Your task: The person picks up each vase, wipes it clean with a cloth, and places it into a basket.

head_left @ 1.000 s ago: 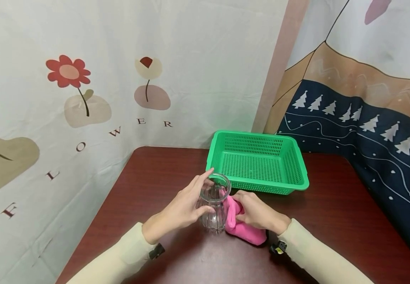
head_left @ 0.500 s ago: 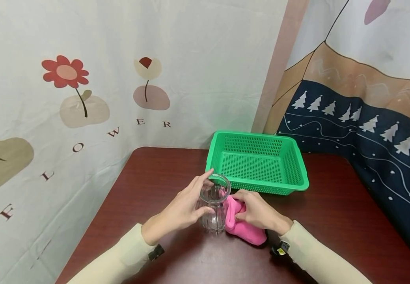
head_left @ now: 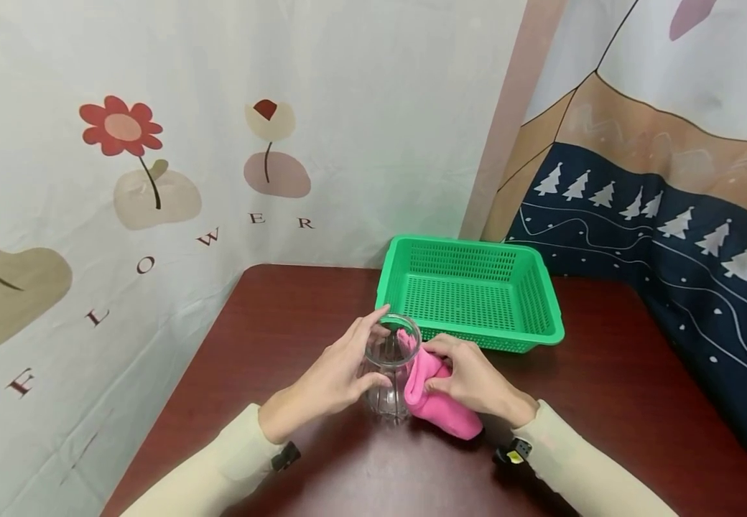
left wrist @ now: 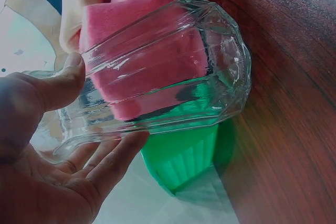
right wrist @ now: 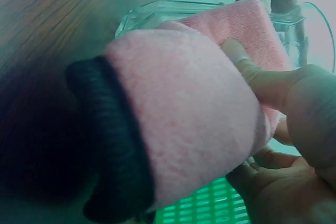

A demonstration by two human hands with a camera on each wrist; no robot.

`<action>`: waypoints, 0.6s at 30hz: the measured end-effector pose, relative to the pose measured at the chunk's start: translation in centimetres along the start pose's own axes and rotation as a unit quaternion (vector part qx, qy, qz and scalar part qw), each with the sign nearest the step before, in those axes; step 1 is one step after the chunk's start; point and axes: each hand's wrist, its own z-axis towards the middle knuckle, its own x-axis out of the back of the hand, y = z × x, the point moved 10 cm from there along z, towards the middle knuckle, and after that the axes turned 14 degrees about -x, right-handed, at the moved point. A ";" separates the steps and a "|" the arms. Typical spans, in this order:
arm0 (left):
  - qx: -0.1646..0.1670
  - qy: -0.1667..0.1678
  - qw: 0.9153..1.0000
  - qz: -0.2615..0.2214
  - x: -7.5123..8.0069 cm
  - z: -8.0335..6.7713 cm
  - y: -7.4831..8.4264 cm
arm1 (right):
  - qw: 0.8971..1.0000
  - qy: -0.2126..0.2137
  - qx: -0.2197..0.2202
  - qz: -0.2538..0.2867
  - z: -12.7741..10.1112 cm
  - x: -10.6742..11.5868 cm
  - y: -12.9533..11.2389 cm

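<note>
The left hand wraps the ribbed glass vase, steadying it upright on the table. The right hand pinches a pink cloth pressed against the vase's side (one corner reaching the rim), just before the green basket.

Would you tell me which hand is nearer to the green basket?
Right. The right hand grips the pink cloth just before the green basket; the left hand holds the glass vase, farther left.
</note>
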 end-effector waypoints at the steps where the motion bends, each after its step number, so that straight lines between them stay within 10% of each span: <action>1: 0.001 0.000 1.000 -0.003 0.0 0.1 0.0 | 1.000 0.005 0.001 0.003 0.0 0.2 -0.1; 18: 0.006 0.001 1.000 -0.005 0.0 0.0 0.1 | 0.989 0.041 0.005 0.140 -0.2 2.3 -1.5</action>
